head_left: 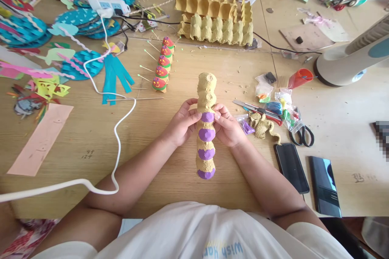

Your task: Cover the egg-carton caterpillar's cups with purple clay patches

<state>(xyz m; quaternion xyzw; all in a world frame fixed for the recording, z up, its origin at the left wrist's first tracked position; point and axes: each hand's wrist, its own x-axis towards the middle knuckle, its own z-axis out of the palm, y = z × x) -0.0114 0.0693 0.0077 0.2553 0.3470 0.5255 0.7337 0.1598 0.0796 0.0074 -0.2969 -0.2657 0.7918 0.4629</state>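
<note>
A long tan egg-carton strip point(206, 125) with a row of bumps is held above the table in front of me. Purple clay caps cover several of its bumps on the near part, while the far bumps are bare. My left hand point(183, 123) grips its left edge with thumb and fingers, beside the farthest purple cap point(208, 117). On the opposite edge, at the same height, my right hand point(226, 124) pinches the strip. Just right of my right hand lies a small bag of purple clay point(246, 125).
Finished red-and-green bump strip point(162, 67) stands beyond my left hand; egg cartons point(219, 30) lie at the back. A white cable point(117, 141) crosses the left side. Scissors point(302, 135), a utility knife point(258, 109), clay bags, phones point(291, 168) and a lamp base point(334, 64) are at right.
</note>
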